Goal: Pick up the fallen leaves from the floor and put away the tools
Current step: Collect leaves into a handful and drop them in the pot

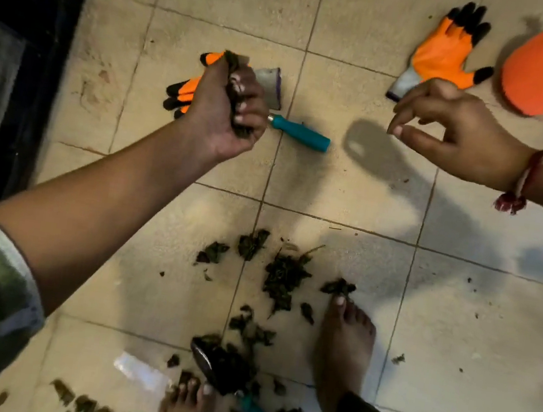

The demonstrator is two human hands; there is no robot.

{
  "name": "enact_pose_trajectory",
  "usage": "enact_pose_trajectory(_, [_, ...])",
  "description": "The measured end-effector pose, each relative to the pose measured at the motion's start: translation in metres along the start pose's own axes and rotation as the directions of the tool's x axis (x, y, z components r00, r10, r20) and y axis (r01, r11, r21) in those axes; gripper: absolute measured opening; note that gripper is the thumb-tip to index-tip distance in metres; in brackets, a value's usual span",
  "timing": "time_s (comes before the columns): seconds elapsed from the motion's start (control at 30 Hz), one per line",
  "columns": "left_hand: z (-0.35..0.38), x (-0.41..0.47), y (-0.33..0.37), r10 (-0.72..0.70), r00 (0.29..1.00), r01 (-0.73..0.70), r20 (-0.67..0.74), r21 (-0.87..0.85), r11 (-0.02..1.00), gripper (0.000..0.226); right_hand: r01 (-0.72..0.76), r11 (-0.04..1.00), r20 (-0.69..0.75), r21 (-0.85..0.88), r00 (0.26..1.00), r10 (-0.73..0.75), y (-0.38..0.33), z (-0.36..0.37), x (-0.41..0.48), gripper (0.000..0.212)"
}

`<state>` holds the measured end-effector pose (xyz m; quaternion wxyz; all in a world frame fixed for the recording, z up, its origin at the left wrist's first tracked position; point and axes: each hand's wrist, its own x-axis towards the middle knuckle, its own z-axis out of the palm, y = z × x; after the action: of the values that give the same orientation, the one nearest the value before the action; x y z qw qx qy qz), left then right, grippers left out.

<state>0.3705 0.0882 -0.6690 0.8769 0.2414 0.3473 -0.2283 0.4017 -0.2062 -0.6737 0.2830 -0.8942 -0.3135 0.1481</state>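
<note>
A: How many views?
B: One, head-worn, wide-angle. No second view, so no overlap.
A: Facing?
B: Steeply down at the tiled floor [351, 188], slightly forward. Bare feet sit at the bottom edge, so it looks from above the person's own stance.
A: How near?
B: Close. Both forearms reach in from the lower left and the right edge, and the hands fill the upper middle. Edges bend and blur.

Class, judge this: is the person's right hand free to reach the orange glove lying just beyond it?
Probably yes. The right hand is empty, fingers loosely open, and hovers right beside the orange glove with only bare tile between.
</note>
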Motion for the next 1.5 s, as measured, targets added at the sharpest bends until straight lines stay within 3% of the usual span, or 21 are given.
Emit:
enact_pose_trajectory(0.13, [-0.003,-0.063,0.007,-0.007,1.000,0.008,0.005,-0.132,0.991,0.055,-0.066,0.983,-0.156,0.173,0.983,0.093,-0.059,-0.005,-0.009,0.025])
enact_pose_trajectory(0.23, [-0.005,-0.128,0.001,-0.016,0.999,0.007,-0.036,-0.245,0.970,0.043,-0.242,0.893,-0.257,0.380,0.900,0.353,-0.111,-0.008,-0.032,0.025])
enact_pose_trajectory(0.33, [0.009,-0.197,-0.003,0.017,0.992,-0.055,-0.126,-0.303,0.952,0.037,-0.334,0.805,-0.228,0.491,0.842,0.488,-0.172,-0.016,-0.058,0.018])
enact_pose_trajectory(0.43, [0.037,-0.263,0.001,0.035,0.985,-0.093,-0.169,-0.350,0.932,0.037,-0.396,0.776,-0.132,0.491,0.846,0.516,-0.235,-0.034,-0.081,0.005])
enact_pose_trajectory(0.53, [0.065,-0.319,0.009,0.038,0.981,-0.110,-0.190,-0.384,0.917,0.037,-0.411,0.766,-0.111,0.494,0.844,0.524,-0.293,-0.061,-0.100,0.011])
enact_pose_trajectory(0.77, [0.092,-0.408,0.024,0.005,0.983,-0.078,-0.186,-0.389,0.918,0.050,-0.468,0.540,-0.181,0.700,0.615,0.767,-0.385,-0.123,-0.136,0.016])
enact_pose_trajectory(0.9, [0.085,-0.424,0.015,-0.013,0.989,-0.047,-0.150,-0.392,0.919,0.056,-0.459,0.500,-0.217,0.734,0.540,0.813,-0.400,-0.134,-0.167,0.024])
enact_pose_trajectory(1.07, [0.058,-0.428,-0.021,-0.039,0.987,-0.028,-0.158,-0.405,0.914,0.052,-0.555,0.459,-0.194,0.694,0.470,0.861,-0.396,-0.108,-0.225,0.015])
enact_pose_trajectory(1.37, [0.061,-0.429,-0.095,-0.085,0.973,0.027,-0.214,-0.260,0.965,0.037,-0.603,0.258,-0.150,0.755,0.224,0.963,-0.357,-0.077,-0.349,0.022])
enact_pose_trajectory(1.5, [0.083,-0.419,-0.133,-0.120,0.973,0.080,-0.199,-0.197,0.977,0.038,-0.600,0.240,-0.151,0.763,0.196,0.969,-0.346,-0.056,-0.392,0.024])
